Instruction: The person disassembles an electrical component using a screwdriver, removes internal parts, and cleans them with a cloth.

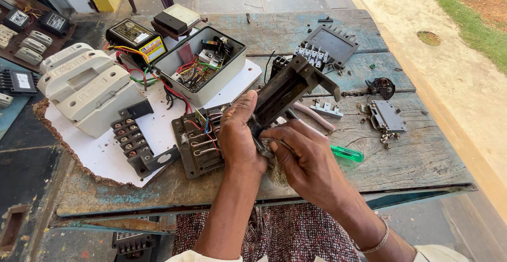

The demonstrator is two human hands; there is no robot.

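Head view: left hand (238, 138) and right hand (305, 159), raised together, clamp a dark plastic part (288, 90) above the table (422, 159)'s near edge, screwdriver (346, 153) just beside.

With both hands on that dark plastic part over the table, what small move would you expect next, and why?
Probably a slight turn of the dark plastic part. The left hand grips its lower end, while the right hand presses a rag against it, so one face is covered.

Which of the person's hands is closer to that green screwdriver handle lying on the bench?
Right. The right hand sits just beside the green screwdriver handle, nearly touching it; the left hand is farther off, beyond the right.
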